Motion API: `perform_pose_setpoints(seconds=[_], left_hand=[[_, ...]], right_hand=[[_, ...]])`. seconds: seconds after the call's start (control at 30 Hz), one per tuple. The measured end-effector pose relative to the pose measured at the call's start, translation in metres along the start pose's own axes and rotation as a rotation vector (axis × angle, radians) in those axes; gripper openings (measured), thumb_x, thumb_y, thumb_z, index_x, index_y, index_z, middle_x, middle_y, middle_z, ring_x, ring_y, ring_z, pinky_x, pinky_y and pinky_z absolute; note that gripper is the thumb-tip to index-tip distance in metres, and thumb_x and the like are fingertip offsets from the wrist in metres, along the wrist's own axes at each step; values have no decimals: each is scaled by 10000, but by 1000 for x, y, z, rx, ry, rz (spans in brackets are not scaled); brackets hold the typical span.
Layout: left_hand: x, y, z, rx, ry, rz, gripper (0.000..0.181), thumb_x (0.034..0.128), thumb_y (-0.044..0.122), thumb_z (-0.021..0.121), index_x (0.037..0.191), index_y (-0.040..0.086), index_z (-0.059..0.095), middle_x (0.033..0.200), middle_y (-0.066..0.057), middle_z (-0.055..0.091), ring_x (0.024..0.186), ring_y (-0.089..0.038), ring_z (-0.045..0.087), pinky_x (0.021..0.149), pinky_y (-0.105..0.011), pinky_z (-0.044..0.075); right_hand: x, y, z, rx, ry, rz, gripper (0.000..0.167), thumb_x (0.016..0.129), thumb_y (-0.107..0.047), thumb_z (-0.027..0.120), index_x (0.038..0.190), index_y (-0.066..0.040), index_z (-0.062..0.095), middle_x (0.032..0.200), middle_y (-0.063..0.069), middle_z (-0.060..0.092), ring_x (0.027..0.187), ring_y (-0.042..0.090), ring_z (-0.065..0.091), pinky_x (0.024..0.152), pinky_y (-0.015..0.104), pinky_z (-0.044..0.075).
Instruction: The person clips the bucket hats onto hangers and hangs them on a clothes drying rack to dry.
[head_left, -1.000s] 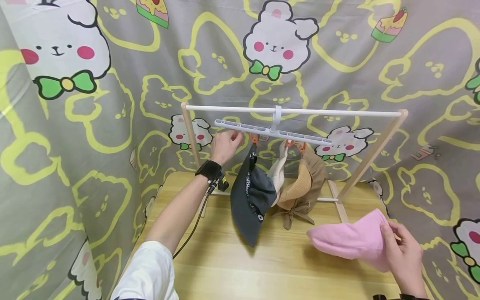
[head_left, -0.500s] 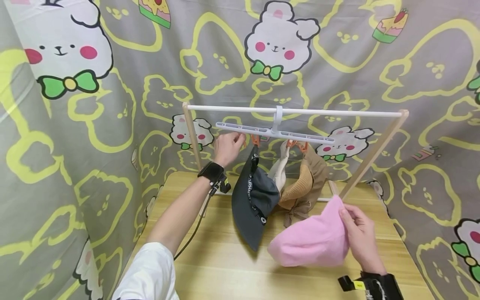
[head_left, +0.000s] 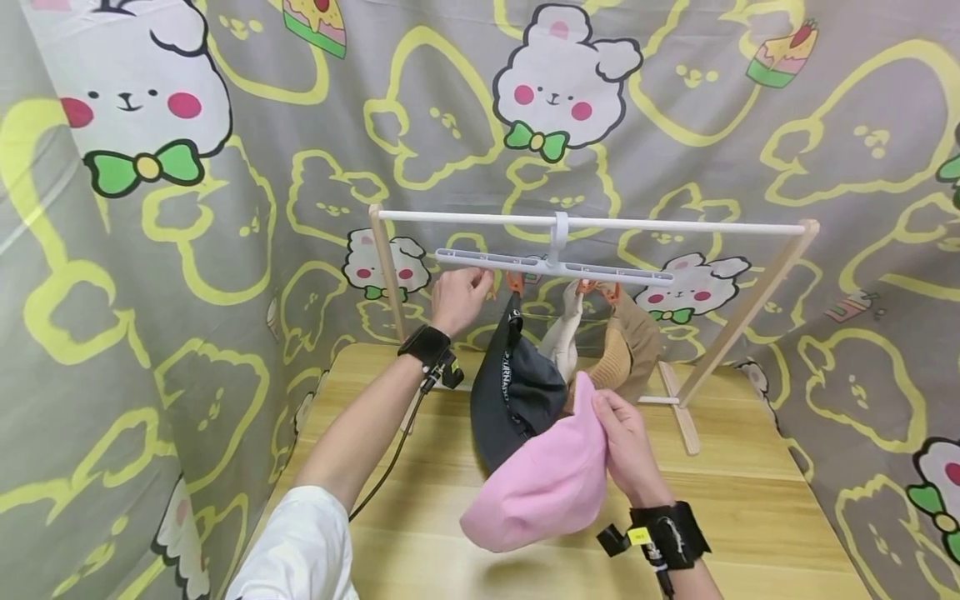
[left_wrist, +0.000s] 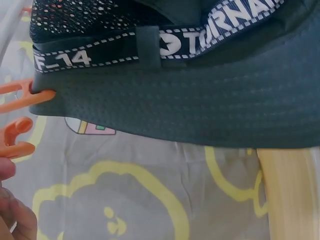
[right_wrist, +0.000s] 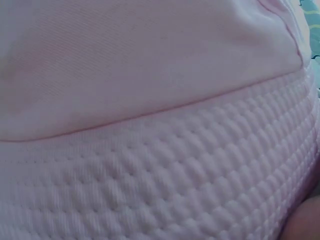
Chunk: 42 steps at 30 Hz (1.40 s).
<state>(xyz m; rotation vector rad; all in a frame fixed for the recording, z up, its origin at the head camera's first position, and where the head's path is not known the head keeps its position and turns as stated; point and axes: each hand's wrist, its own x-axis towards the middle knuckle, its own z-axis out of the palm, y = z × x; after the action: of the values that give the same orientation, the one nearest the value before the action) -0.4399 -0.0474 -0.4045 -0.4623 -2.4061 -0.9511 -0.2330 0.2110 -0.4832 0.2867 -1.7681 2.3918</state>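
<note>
My right hand (head_left: 630,446) pinches the brim of a pink bucket hat (head_left: 536,492), held over the table; its stitched brim (right_wrist: 150,180) fills the right wrist view. My left hand (head_left: 459,300), under the left part of a pale hanger (head_left: 607,273), pinches an orange clip (left_wrist: 17,147). Beside it, a second orange clip (left_wrist: 27,95) grips the brim of a dark bucket hat (left_wrist: 165,105). The pink hat partly covers this dark hat in the head view. A white hat (head_left: 564,337) and a brown hat (head_left: 637,342) hang from clips farther right.
A wooden rack with a white rod (head_left: 465,218) carries the hanger. It stands on a wooden table (head_left: 757,517), its right foot (head_left: 681,417) reaching forward. A patterned curtain (head_left: 697,150) surrounds the back and sides. A cable (head_left: 382,475) trails from my left wrist.
My right hand has brought the pink hat leftward, from the table's right side to in front of the dark and brown hats. My left hand has stayed nearly still under the hanger.
</note>
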Motion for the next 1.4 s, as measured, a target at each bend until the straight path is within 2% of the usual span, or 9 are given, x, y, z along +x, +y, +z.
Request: perform_pose_setpoints(seconds=[0.43,0.6,0.7,0.8,0.87,0.97,1.03,1.17,1.4], left_hand=[[-2,-4,-3,3,18,48,416,1057,315,596,669,173,651,570,21,585,516,-193,447,579,-321,317],[-4,-7,-3,-6,37,54,381,1039,265,640,671,170,657,586,20,615,516,-194,461,583,-335,335],[-5,-8,-4,-5,33,54,373,1041,286,634,688,174,681,605,27,639,523,-184,475,591,-336,348],[-6,-7,-6,-9,24,60,386,1049,318,619,702,168,696,617,22,651,527,-183,477,596,-336,346],[-6,-6,-7,-11,17,69,402,1054,337,609,702,164,694,618,18,652,527,-182,476,597,-332,343],[-7,-5,-8,-7,12,81,422,1060,356,596,695,165,688,610,18,644,524,-176,469,595,-322,339],[-7,-6,-9,3,10,83,430,1062,359,592,684,171,675,597,22,628,521,-171,462,592,-315,335],[-7,-7,-10,9,25,84,418,1049,329,624,660,178,658,568,24,592,516,-170,456,583,-317,332],[-6,-6,-14,10,13,84,427,1041,352,632,651,180,665,557,18,572,543,-193,502,583,-349,358]], right_hand=[[7,24,47,317,-193,137,345,1149,-212,402,1026,-184,723,868,-85,667,774,10,657,687,168,535],[12,46,74,436,-203,177,362,1149,-179,395,931,-190,684,836,-115,614,750,-18,585,656,135,482],[15,61,89,495,-190,214,351,1149,-187,398,987,-192,709,856,-121,617,753,-27,579,659,129,477],[22,73,101,524,-161,242,324,1143,-224,428,1210,-188,743,1009,-123,670,807,-45,602,702,122,492],[30,80,107,538,-134,252,332,1132,-246,465,1379,-194,681,1242,-107,673,873,-54,614,744,118,496],[44,89,112,537,-99,260,425,1121,-266,491,1533,-163,504,1564,-56,511,999,-53,603,811,113,485],[53,95,114,538,-85,254,483,1124,-258,479,1581,-133,389,1705,-52,298,1221,-49,546,937,115,457],[70,104,119,530,-66,253,520,1134,-255,444,1617,-112,318,1743,-27,193,1430,-40,356,1057,127,384],[89,111,135,571,-21,262,504,1138,-236,431,1616,-104,341,1723,-65,257,1524,16,266,1135,165,335]])
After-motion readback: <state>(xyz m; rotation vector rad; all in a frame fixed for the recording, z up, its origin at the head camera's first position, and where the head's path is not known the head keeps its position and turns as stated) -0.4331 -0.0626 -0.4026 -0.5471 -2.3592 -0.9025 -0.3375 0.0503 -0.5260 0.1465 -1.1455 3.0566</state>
